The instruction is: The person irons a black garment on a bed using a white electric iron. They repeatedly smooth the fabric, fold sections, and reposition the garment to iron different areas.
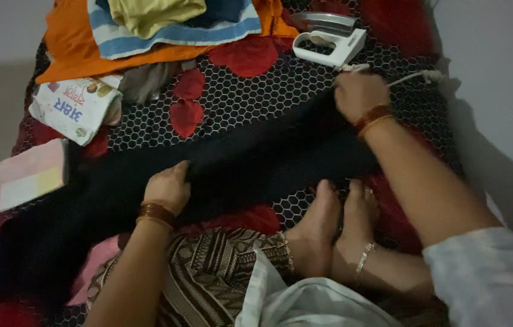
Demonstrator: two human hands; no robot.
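A long black cloth [238, 163] lies across the patterned bed [250, 91]. The left hand [168, 188] presses its near edge, the right hand [359, 94] its far right end, just beside a white iron [328, 45]. Folded clothes [159, 24] lie far left.

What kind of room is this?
Probably a bedroom at home: a patterned bedspread, a pile of clothes, and an iron beside a black cloth under both hands.

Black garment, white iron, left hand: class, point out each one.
Black garment [256, 160], head view, middle of the cloth.
White iron [329, 42], head view, its handle.
Left hand [168, 188], head view, back of the hand.
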